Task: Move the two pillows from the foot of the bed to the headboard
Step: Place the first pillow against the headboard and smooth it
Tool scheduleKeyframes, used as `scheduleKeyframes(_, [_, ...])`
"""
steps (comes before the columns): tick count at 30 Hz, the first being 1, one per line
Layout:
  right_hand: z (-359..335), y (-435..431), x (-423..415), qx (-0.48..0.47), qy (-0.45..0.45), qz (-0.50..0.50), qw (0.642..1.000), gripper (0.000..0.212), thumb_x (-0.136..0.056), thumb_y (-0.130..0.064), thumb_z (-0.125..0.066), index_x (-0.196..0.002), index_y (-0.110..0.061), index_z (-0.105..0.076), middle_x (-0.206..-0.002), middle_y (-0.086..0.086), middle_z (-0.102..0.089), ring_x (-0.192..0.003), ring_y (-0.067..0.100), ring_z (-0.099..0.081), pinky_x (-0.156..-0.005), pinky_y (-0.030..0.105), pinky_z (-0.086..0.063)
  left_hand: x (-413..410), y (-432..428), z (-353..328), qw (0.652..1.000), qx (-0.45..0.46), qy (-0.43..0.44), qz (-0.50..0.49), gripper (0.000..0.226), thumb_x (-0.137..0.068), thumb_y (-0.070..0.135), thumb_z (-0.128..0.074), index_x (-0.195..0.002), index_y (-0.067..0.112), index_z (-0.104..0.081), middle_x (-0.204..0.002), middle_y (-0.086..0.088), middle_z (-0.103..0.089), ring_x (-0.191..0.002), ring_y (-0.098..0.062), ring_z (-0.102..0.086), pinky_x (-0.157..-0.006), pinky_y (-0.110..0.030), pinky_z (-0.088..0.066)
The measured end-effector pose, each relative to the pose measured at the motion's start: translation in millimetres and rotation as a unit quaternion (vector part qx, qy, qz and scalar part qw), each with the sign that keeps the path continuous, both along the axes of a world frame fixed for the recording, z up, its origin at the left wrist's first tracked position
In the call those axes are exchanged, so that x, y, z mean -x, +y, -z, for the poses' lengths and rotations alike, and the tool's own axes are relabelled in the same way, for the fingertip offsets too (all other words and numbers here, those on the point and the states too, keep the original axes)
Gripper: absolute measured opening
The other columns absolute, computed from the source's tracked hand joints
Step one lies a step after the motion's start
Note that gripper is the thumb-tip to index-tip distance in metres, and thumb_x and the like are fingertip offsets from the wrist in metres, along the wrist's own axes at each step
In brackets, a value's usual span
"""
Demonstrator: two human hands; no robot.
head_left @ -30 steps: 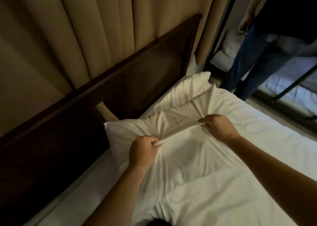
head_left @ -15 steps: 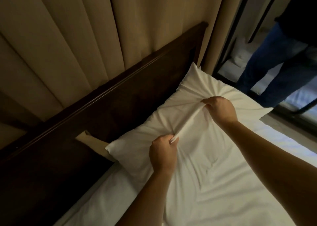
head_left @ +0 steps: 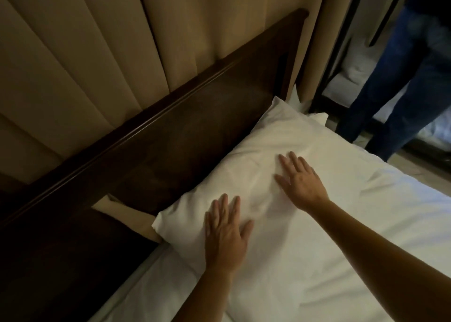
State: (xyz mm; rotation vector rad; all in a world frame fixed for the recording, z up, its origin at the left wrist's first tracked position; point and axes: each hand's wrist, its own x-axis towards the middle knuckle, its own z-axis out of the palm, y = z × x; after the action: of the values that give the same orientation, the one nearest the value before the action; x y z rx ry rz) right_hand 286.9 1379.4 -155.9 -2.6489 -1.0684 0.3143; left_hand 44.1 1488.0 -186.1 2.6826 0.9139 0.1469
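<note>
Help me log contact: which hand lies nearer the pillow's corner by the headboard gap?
The left hand, flat beside the pillow's near-left corner; the right hand rests mid-pillow.

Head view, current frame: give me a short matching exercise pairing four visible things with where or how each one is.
Things:
1. left hand
2. white pillow
3. wooden headboard
4. person in jeans

States:
A. stands on the floor beside the bed
B. lies along the headboard
C. dark, in front of beige curtains
D. open, flat on the pillow

Pairs: 1-D, 2-B, 3-C, 4-A
</note>
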Motion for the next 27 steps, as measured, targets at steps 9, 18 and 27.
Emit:
scheduleKeyframes(9, [36.6, -37.0, -15.1, 0.009, 0.048, 0.122, 0.991, 0.073, -0.094, -0.071, -0.003, -0.156, -0.033, 0.005, -0.165, -0.006, 0.007, -0.149, 0.015, 0.006, -0.120, 0.046, -0.001, 36.8, 26.2, 26.8, 0.999, 0.012, 0.034, -0.008, 0.073, -0.099, 0.078, -0.016, -0.163, 0.046, 0.001, -0.175, 0.010, 0.000, -0.162, -0.014, 0.002, -0.130, -0.042, -0.005])
scheduleKeyframes(18, [13.5, -11.3, 1.1, -0.042, -0.019, 0.135, 0.990, 0.065, -0.098, -0.066, -0.005, -0.154, -0.038, 0.011, -0.164, 0.001, 0.012, -0.149, 0.024, 0.011, -0.120, 0.049, 0.000, 7.4, 19.3, 6.8, 1.000, -0.027, 0.015, 0.003, 0.075, -0.101, 0.072, -0.023, -0.165, 0.038, -0.006, -0.175, 0.001, -0.006, -0.162, -0.023, -0.003, -0.130, -0.048, -0.014])
scheduleKeyframes(27, [44.3, -2.0, -2.0, 0.009, -0.032, 0.030, 0.999, 0.063, -0.098, -0.067, -0.007, -0.155, -0.041, 0.003, -0.165, -0.007, 0.002, -0.150, 0.016, 0.004, -0.121, 0.044, -0.004, 16.2, 40.0, 32.6, 0.998, -0.012, 0.053, 0.025, 0.072, -0.100, 0.077, -0.019, -0.163, 0.046, -0.004, -0.175, 0.008, -0.004, -0.162, -0.017, -0.001, -0.131, -0.043, -0.009])
